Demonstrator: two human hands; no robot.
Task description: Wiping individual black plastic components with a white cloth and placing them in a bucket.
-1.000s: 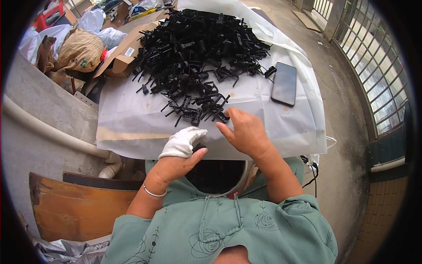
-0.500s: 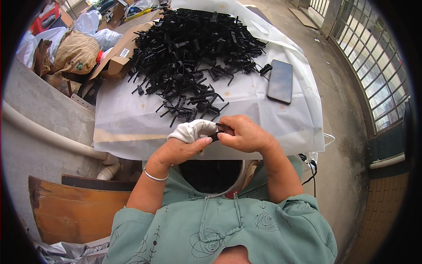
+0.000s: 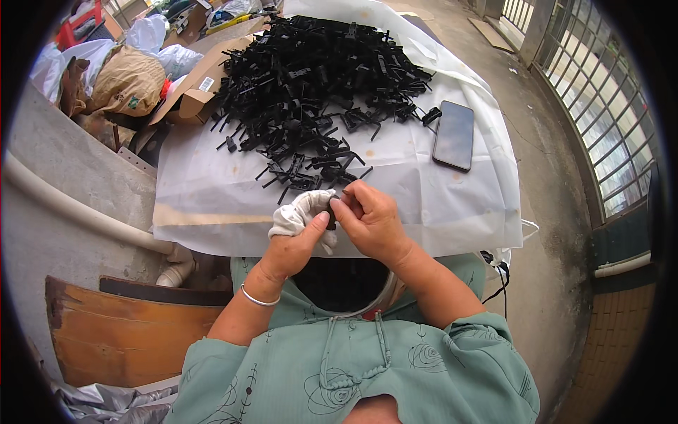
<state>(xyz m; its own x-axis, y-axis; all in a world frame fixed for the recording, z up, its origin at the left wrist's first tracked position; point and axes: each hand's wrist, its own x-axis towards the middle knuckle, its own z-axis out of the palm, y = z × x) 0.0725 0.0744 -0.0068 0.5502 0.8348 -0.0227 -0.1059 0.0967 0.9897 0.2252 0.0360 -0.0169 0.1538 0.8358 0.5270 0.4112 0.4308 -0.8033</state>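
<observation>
1. There it was, from my far-off seat: both hands together over the near side of the tabletop [image 3: 452, 226], one black piece [image 3: 332, 217] caught between them!
2. The left hand [image 3: 293, 244] had its grip wrapped on the piece, bare thumb pressing it; the knitted-looking white glove [image 3: 300, 212] over the fingers hid much of that hold.
3. And the right hand [image 3: 374, 220], bare, had its grip pinched on the upper end, thumb foremost, the other fingers curled in.
4. The step in hand, as I judged it: close two-handed work on a single piece. Twisting, pulling or pressing? I couldn't tell; the fingers covered the detail.
5. My call on the next move: it needed a steady left hold and an exact right pinch, since the piece looked small and easy to lose.
6. Beyond the knuckles, what a tangle! The pile [image 3: 318, 78] bristled with black parts, blocky bodies and thin rods jutting everywhere, plastic by the look of them.
7. Under it, the sheet [image 3: 191, 187] lay white, thin and creased, spotted with brown stains.
8. Off to the right, the phone [image 3: 453, 136] lay flat, a glossy rounded slab.
9. And below, the bucket [image 3: 386, 293] showed a dark mouth and a pale, curved rim.
</observation>
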